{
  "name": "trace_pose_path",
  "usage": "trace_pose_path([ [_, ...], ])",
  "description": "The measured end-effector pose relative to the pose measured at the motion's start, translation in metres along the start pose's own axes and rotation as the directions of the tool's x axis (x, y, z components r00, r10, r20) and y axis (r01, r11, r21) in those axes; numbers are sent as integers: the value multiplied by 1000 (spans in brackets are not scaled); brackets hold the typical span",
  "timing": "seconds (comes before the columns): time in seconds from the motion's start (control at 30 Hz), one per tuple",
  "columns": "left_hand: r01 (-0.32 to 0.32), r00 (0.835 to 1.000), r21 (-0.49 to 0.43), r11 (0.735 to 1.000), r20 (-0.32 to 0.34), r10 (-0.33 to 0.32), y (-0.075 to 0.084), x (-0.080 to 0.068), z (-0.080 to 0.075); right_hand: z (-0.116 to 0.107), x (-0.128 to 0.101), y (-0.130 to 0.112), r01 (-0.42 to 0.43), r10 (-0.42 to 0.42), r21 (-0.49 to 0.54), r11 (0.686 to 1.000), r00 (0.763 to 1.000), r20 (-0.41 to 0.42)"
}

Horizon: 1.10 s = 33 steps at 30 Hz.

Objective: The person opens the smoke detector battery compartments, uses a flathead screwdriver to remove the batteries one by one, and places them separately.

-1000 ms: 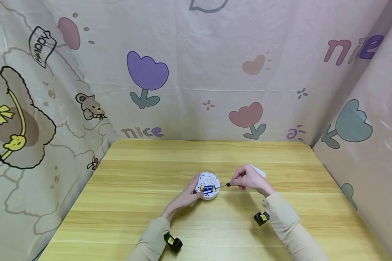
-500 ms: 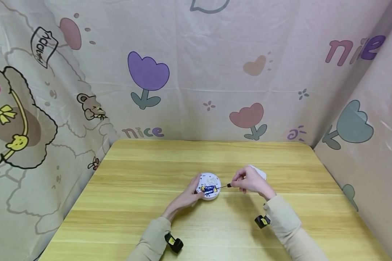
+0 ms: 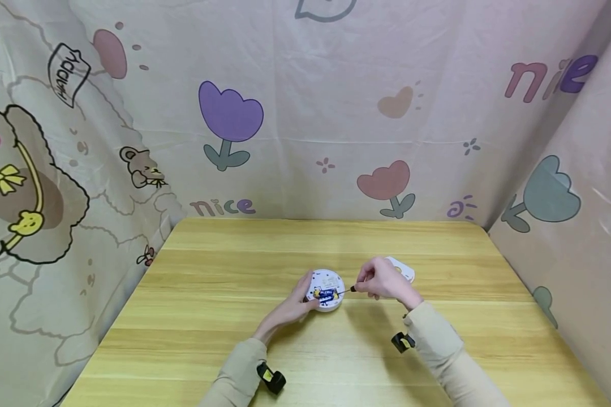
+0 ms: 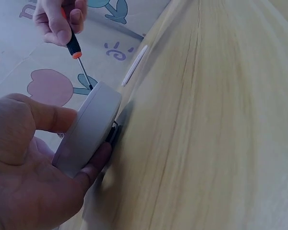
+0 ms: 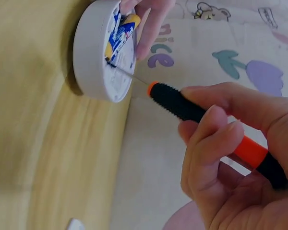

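A round white device (image 5: 90, 52) holds blue-and-yellow batteries (image 5: 125, 36) in its upper face. One battery sits tilted, with an end raised. My left hand (image 3: 294, 298) grips the device from its left side, thumb on one face and fingers beneath in the left wrist view. On the other side, my right hand (image 3: 383, 278) holds a screwdriver (image 5: 175, 101) with a black-and-orange handle, pinched between thumb and fingers. Its thin shaft points left, the tip right at the near end of the tilted battery in the right wrist view.
A white cover (image 3: 407, 271) lies on the wooden table (image 3: 234, 249) behind my right hand. Patterned curtains (image 3: 285, 113) hang at the back and along both sides. Each sleeve carries a small black wrist camera (image 3: 271, 377).
My right hand has shifted slightly left with the screwdriver, closer to the device, so more of the white cover shows. The left hand and the device stay nearly still.
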<state>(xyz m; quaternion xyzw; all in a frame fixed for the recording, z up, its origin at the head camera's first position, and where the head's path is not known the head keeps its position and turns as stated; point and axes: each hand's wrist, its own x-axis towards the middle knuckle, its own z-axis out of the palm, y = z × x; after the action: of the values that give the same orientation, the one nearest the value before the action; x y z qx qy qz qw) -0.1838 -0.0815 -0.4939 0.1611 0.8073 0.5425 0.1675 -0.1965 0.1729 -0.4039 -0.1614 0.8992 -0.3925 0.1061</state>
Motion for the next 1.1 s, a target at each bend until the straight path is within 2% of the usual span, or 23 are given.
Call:
trace_pose_path([
  [0.2, -2, 1000, 24, 1000, 1, 2, -3, 0, -2, -3, 2, 22, -4, -1, 196, 981, 1000, 28],
  [0.33, -6, 1000, 54, 999, 2, 6, -4, 0, -3, -3, 2, 34, -4, -4, 265, 964, 999, 32],
  [0.43, -8, 1000, 56, 998, 5, 7, -3, 0, -3, -1, 1, 42, -35, 24, 322, 946, 999, 37],
  [0.53, -6, 1000, 54, 999, 10, 6, -3, 0, -3, 0, -1, 52, -78, 60, 408, 910, 997, 57],
  [0.67, -15, 1000, 59, 998, 23, 14, -2, 0, -5, 3, -4, 66, -110, 76, 532, 840, 994, 85],
  [0.77, -27, 999, 60, 998, 33, 25, -2, 0, -7, 4, -5, 73, -102, 59, 579, 809, 994, 93],
  [0.93, -28, 999, 59, 998, 38, 26, -1, 0, -7, 7, -7, 79, -88, 44, 604, 792, 995, 87],
  [1.1, -8, 1000, 46, 999, 22, 7, -2, 1, -5, 9, -8, 83, -114, 67, 613, 782, 993, 98],
])
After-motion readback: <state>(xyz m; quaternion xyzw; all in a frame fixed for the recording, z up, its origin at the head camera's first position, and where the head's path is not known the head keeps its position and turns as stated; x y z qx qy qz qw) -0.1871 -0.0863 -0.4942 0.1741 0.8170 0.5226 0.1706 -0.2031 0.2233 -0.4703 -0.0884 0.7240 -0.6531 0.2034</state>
